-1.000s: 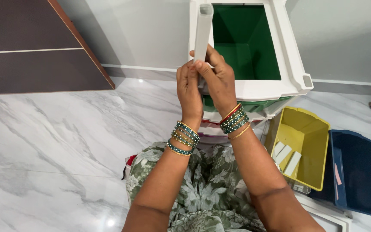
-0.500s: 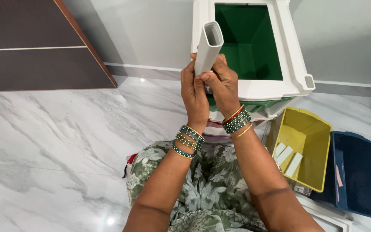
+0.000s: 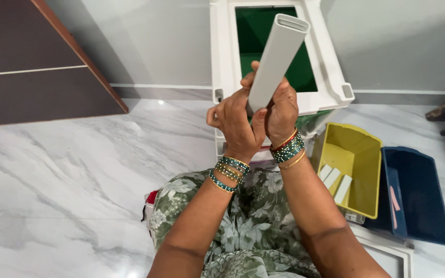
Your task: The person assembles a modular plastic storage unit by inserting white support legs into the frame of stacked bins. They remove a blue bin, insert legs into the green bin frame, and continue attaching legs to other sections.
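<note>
White marble floor point(image 3: 52, 170), grey wall. Left hand point(image 3: 235, 123) and right hand point(image 3: 283, 110) both clasp the hollow white post point(image 3: 276, 62), tilted toward 1 o'clock before the white drawer frame point(image 3: 330, 67). Yellow bin point(image 3: 354, 154) at 4 o'clock.

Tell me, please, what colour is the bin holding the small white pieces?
Yellow bin, head view.

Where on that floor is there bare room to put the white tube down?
The marble floor lies bare left of the hands, between the dark panel and the person's lap. The right side is crowded: yellow bin, blue bin and drawer unit. Both hands, left hand and right hand, grip the white tube.
</note>
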